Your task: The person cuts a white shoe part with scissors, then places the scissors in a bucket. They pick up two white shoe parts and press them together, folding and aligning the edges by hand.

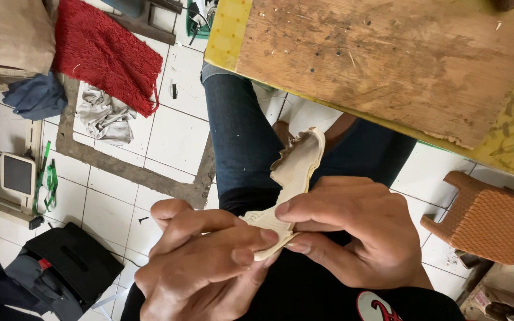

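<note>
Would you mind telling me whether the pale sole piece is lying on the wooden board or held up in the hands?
Held up: the pale sole piece is pinched between left hand and right hand, off the wooden board.

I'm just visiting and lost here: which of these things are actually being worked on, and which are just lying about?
In hand:
- left hand
- right hand
- cream sole-shaped piece, pinched by both

Lying about:
- wooden board
- red rug
- grey rag
- black bag
- brown plastic stool
</note>
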